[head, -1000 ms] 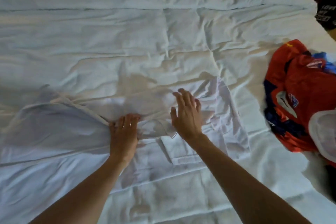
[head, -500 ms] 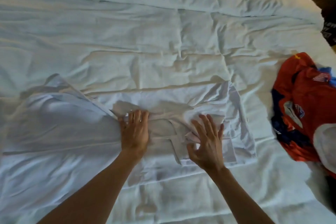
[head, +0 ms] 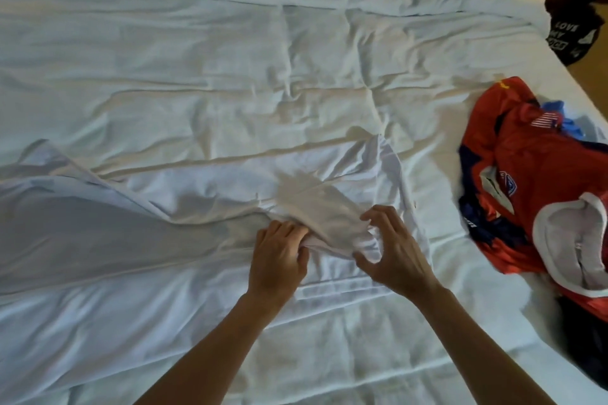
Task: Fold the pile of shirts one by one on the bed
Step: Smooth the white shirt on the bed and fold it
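The white shirt (head: 204, 207) lies spread on the bed (head: 296, 59), from 9 o'clock to the centre. It looks thin, light and very soft, so I judge it best taken at a seam or folded edge. The left hand (head: 278, 260) and the right hand (head: 391, 251) both pinch a raised fold of it with curled fingers. Half a second ago they pressed flat on it. The pile of shirts (head: 533, 191) waits at 3 o'clock.

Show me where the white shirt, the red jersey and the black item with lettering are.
white shirt (head: 204, 187): head view, on its smooth spread body.
red jersey (head: 539, 168): head view, on its red chest panel.
black item with lettering (head: 572, 39): head view, on its dark printed face.
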Demonstrator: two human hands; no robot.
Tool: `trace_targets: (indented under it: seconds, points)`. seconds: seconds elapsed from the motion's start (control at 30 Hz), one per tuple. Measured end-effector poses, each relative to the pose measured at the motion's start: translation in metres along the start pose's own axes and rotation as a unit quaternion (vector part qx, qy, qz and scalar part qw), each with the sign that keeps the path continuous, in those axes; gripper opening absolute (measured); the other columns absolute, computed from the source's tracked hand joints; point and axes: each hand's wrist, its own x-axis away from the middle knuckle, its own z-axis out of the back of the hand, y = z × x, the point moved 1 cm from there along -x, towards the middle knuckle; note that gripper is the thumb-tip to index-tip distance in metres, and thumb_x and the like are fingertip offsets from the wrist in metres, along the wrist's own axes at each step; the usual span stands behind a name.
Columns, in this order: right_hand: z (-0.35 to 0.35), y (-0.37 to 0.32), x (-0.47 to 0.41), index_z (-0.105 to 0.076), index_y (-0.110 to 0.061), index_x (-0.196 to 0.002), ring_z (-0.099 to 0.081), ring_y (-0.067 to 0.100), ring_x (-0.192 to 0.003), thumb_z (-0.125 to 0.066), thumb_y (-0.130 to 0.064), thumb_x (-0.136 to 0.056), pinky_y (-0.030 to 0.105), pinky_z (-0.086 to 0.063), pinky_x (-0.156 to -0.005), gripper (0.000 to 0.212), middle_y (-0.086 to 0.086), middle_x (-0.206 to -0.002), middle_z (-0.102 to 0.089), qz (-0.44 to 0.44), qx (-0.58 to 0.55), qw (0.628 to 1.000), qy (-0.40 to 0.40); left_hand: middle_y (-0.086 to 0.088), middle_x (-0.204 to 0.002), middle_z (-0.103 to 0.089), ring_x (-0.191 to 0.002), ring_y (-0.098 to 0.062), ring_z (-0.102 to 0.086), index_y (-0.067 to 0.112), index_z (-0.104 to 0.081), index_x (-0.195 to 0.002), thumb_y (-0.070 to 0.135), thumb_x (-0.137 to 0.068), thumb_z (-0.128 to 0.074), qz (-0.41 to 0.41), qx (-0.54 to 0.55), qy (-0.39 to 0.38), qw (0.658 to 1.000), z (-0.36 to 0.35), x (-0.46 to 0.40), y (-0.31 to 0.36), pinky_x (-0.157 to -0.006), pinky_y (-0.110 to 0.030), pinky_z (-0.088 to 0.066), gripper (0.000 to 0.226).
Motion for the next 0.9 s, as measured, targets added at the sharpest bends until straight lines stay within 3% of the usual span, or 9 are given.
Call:
trace_targets:
  seconds: [0.17,0.3,0.4,0.47,0.53,0.63,0.7,0.8,0.9]
  points:
    - [-0.005,0.008,0.006,-0.064,-0.014,-0.084,-0.057,0.021,-0.091,-0.077,-0.007,-0.074,0.037,-0.056,-0.065,0.018,-0.001,-0.100,-0.060,0.018,0.047,0.999,0.020,0.006,-0.084,-0.064,-0.086,-0.023,-0.059,0.018,-0.072,-0.078,0.015,-0.064,-0.061,-0.005,-0.031,-0.013,0.999,0.006,0.004,0.001,-0.078,-0.034,-0.038,0.018]
    - [0.013,0.006,-0.002,-0.068,-0.015,-0.084,-0.057,0.023,-0.094,-0.069,-0.008,-0.079,0.031,-0.052,-0.071,0.009,-0.002,-0.102,-0.062,-0.004,0.026,0.997,0.070,0.010,-0.080,-0.067,-0.084,-0.012,-0.059,0.016,-0.072,-0.077,0.020,-0.074,-0.055,-0.040,0.048,0.025,0.998,0.020,0.001,0.002,-0.080,-0.026,-0.045,0.018]
    - [0.034,0.002,-0.024,-0.065,-0.012,-0.079,-0.059,0.023,-0.094,-0.060,-0.016,-0.076,0.030,-0.048,-0.079,0.006,-0.001,-0.100,-0.064,0.039,-0.052,0.997,0.050,0.014,-0.077,-0.068,-0.074,-0.002,-0.061,0.018,-0.073,-0.081,0.024,-0.075,-0.056,-0.019,0.151,0.035,0.988,0.038,-0.012,0.002,-0.072,-0.018,-0.048,0.019]
    - [0.040,0.002,-0.052,-0.066,-0.011,-0.074,-0.064,0.018,-0.089,-0.058,-0.025,-0.076,0.028,-0.048,-0.079,0.016,0.002,-0.091,-0.070,0.026,-0.139,0.990,0.005,0.019,-0.071,-0.068,-0.068,0.003,-0.062,0.018,-0.074,-0.078,0.025,-0.076,-0.059,0.040,0.215,0.059,0.974,0.047,-0.027,0.002,-0.068,-0.013,-0.047,0.016]
    - [0.038,0.003,-0.089,-0.068,-0.006,-0.076,-0.061,0.013,-0.074,-0.055,-0.031,-0.081,0.028,-0.044,-0.069,0.029,0.008,-0.078,-0.069,-0.096,-0.218,0.971,-0.033,0.022,-0.062,-0.065,-0.060,0.007,-0.058,0.025,-0.072,-0.073,0.019,-0.081,-0.065,0.157,0.267,0.075,0.948,0.046,-0.049,-0.004,-0.063,-0.013,-0.044,0.012]
    - [0.026,0.004,-0.130,-0.061,-0.009,-0.081,-0.049,0.017,-0.067,-0.048,-0.033,-0.097,0.029,-0.038,-0.060,0.032,0.008,-0.071,-0.055,-0.300,-0.346,0.883,-0.104,0.009,-0.059,-0.063,-0.058,-0.007,-0.056,0.025,-0.072,-0.068,0.020,-0.084,-0.073,0.358,0.360,0.062,0.859,0.034,-0.071,-0.016,-0.061,-0.029,-0.046,0.017]
    - [0.025,0.006,-0.138,-0.062,-0.015,-0.084,-0.053,0.017,-0.066,-0.044,-0.043,-0.100,0.028,-0.040,-0.061,0.036,0.003,-0.075,-0.060,-0.361,-0.399,0.835,-0.114,0.007,-0.063,-0.065,-0.065,-0.013,-0.058,0.028,-0.072,-0.071,0.034,-0.081,-0.078,0.409,0.365,0.063,0.834,0.027,-0.075,-0.021,-0.060,-0.030,-0.048,0.013]
    - [0.028,0.011,-0.135,-0.068,-0.014,-0.090,-0.060,0.021,-0.074,-0.054,-0.036,-0.094,0.030,-0.045,-0.070,0.025,0.005,-0.087,-0.068,-0.359,-0.400,0.836,-0.107,0.009,-0.067,-0.069,-0.069,-0.016,-0.064,0.028,-0.075,-0.075,0.051,-0.071,-0.080,0.383,0.315,0.081,0.865,0.025,-0.073,-0.022,-0.067,-0.036,-0.054,0.023]
    - [0.025,0.015,-0.126,-0.070,-0.017,-0.101,-0.064,0.014,-0.079,-0.072,-0.024,-0.085,0.019,-0.046,-0.071,0.018,-0.003,-0.088,-0.069,-0.322,-0.287,0.895,-0.118,0.008,-0.070,-0.070,-0.075,-0.018,-0.068,0.024,-0.076,-0.080,0.043,-0.073,-0.078,0.352,0.227,0.066,0.905,0.027,-0.065,-0.020,-0.068,-0.029,-0.052,0.021]
